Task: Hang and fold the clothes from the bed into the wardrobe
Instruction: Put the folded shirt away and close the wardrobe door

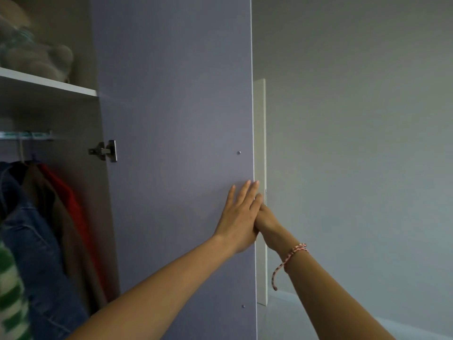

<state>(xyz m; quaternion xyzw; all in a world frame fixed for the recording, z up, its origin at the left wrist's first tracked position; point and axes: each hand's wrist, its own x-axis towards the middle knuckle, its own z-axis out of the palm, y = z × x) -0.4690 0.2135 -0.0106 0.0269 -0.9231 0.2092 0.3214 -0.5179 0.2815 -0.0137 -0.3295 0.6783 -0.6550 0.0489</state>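
— So, how is the wardrobe door [171, 119] best handled?
— Steadily. The left hand [239, 217] is laid flat on its inner face at centre frame, fingers straight, nothing grasped. The right hand [267, 224] is hooked round the edge with its fingers hidden, so its grip cannot be told. An even swing is advised.
— And the count?
— Two hands, one door, one hinge [104, 150]. At least four hung clothes [36, 229] are seen at lower left, and one shelf [49, 83] above.
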